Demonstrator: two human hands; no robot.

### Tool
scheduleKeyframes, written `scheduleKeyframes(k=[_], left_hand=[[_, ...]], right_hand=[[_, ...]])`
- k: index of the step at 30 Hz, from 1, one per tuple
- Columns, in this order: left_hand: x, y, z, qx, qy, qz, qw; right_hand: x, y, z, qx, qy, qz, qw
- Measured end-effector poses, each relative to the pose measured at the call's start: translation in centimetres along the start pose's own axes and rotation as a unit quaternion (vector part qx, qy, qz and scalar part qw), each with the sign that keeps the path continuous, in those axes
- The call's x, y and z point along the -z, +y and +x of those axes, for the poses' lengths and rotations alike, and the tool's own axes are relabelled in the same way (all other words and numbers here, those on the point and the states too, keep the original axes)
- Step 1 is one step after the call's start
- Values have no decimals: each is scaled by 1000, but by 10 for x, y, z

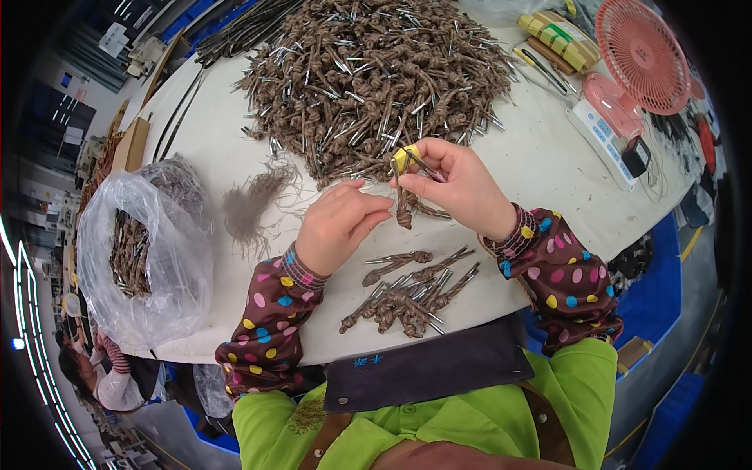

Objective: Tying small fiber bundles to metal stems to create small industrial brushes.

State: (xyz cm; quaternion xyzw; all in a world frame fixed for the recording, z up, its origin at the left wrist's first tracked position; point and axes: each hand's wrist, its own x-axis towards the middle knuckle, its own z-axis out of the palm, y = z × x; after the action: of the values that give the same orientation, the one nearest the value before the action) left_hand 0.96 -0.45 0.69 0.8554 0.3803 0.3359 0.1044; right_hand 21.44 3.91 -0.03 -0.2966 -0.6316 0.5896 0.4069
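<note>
My right hand [454, 182] is closed on a knotted brown cord [403, 213], whose knot hangs below the fingertips. A small yellow piece [406, 159] and a dark, slim tool [425, 166] show at the same fingers; the tool's kind is unclear. Just left of the knot is my left hand [338, 223], thumb and forefinger pinched close together. Anything between them is too small to make out. Beneath the hands lies a small group of knotted cords with silver metal tips [403, 307]. Beyond the hands rises a large heap of similar cords [376, 78].
A clear plastic bag [188, 266] holding more cords stands at left, beside a tuft of loose brown threads [254, 204]. At right are a pink fan [642, 55], a white power strip [601, 137] and wrapped yellow packs [560, 41]. Another person [110, 376] sits at lower left.
</note>
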Motion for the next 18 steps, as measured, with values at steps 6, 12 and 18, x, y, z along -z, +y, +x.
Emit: scheduleKeyframes(k=[6,12,18], left_hand=[[-3,0,-1,-13,29,15,999],[-2,10,-1,234,-4,-177,956],[-2,-1,-6,323,-33,-359,875]], right_hand=[[-4,-1,-2,-20,12,-22,999],[-5,4,-4,13,45,-38,998],[-9,-3,-6,0,22,-49,999]])
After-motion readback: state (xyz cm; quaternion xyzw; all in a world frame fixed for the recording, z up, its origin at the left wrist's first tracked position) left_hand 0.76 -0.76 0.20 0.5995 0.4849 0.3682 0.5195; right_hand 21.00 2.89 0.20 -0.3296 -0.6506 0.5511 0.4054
